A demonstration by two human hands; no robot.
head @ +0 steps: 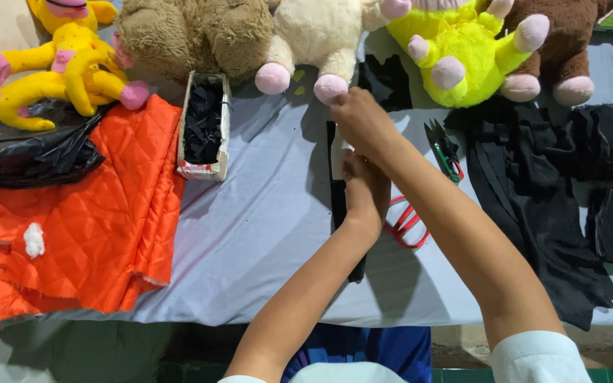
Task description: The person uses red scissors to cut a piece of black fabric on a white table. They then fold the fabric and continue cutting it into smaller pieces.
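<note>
A long black fabric strip (338, 202) lies on the grey table cloth (264, 213), running from near the plush toys toward me. My left hand (367, 188) presses down on its middle. Farther out, my right hand (360, 122) rests on the strip's far end, fingers curled over it and over a pale piece under them. Red-handled scissors (407, 223) lie just right of my left wrist, partly hidden by my right forearm. Small green-handled snips (445, 150) lie beside my right arm.
Plush toys line the far edge: yellow (65, 64), tan (193, 35), cream (317, 35), bright yellow (455, 57), brown (569, 42). A cardboard box of black scraps (203, 128), orange quilted fabric (86, 220), a black plastic bag (33, 152) and black cloth piles (555, 206) surround my hands.
</note>
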